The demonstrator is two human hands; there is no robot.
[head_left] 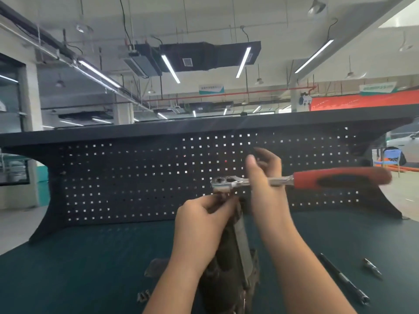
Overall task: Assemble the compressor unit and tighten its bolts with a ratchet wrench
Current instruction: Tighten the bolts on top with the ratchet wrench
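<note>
The dark compressor unit (pixel 229 266) stands upright on the green bench mat (pixel 90 257), with a silver plate along its right side. A ratchet wrench (pixel 340 179) with a red and black handle lies level over its top, its chrome head at the unit's upper end. My left hand (pixel 201 220) grips the top of the unit just under the wrench head. My right hand (pixel 265 177) pinches the wrench's chrome shank near the head, while the handle sticks out to the right. The bolt under the head is hidden by my fingers.
A black perforated tool board (pixel 136 173) rises behind the bench. On the mat to the right lie a long dark extension bar (pixel 342 278) and a small silver socket piece (pixel 371 269). A small metal part (pixel 143 296) lies at the lower left of the unit.
</note>
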